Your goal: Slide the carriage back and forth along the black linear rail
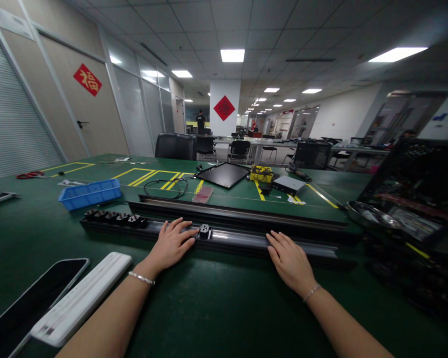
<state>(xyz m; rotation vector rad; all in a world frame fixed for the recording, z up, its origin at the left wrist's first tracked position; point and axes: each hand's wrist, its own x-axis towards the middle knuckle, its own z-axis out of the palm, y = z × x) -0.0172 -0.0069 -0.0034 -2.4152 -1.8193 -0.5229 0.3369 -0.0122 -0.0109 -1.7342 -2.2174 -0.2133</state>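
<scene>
A long black metal channel (pixel 239 239) lies across the green table in front of me. My left hand (pixel 172 244) rests on it with the fingers spread, just left of a small black socket module (pixel 204 230) seated in the channel. Further right, my right hand (pixel 289 258) lies on the channel's near edge, fingers stretched out and holding nothing. A row of several similar socket modules (pixel 112 217) sits at the channel's left end. Behind it runs a second long black profile (pixel 227 211), parallel to the first.
Left stand a blue bin (pixel 91 193), a white case (pixel 84 298) and a tablet-like dark device (pixel 37 293). A black panel (pixel 222 174), a yellow object with cables (pixel 261 174) and a grey box (pixel 288 185) lie behind. A metal bowl (pixel 373 215) stands right.
</scene>
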